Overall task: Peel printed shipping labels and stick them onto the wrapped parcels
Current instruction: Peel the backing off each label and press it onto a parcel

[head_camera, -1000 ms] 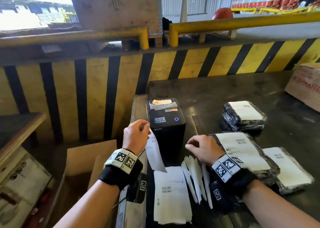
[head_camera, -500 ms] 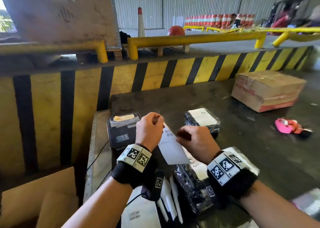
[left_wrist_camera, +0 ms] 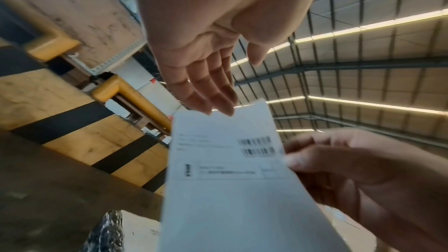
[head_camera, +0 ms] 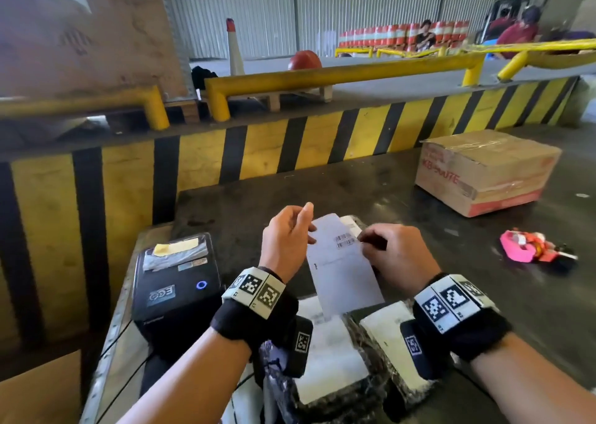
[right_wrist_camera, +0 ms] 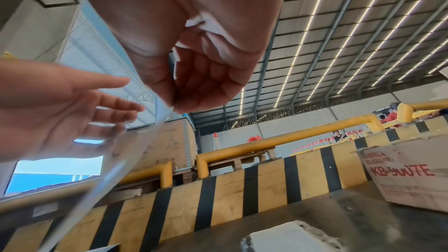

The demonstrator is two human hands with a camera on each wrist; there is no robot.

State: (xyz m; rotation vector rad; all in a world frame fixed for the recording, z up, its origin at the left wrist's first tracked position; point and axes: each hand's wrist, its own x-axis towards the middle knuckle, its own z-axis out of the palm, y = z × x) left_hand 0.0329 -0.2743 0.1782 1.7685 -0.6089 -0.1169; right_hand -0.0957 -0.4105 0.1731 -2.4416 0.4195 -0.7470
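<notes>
The shipping label (head_camera: 343, 262) is held in the air above the dark table (head_camera: 419, 197), in front of you and between your two hands, with its long axis running from about 11 o'clock at the far end to 5 o'clock at the near end in the head view; the printed face is turned toward you, and the barcodes sit in the far half, toward the right edge. Your right hand (head_camera: 395, 251) grips the label at its right edge, thumb and curled fingers pinching the sheet beside the barcodes, wrist raised clear of the table. Your left hand (head_camera: 285, 241) is at the label's far left corner with its fingers (left_wrist_camera: 208, 91) extended and relaxed; the fingertips lie at the sheet's top edge, but you cannot tell whether they touch it. The label is a white rectangular sheet, slightly bowed along its length, carrying two barcode blocks, several blurred text lines and a ruled box below them. Wrapped parcels (head_camera: 342, 375) in black film, each with a white label on top, lie on the table at 6 o'clock beneath your wrists. The black label printer (head_camera: 175, 281) stands at 9 o'clock, a cardboard box (head_camera: 483, 172) at 2 o'clock and a pink tape dispenser (head_camera: 529, 246) at 3 o'clock.
</notes>
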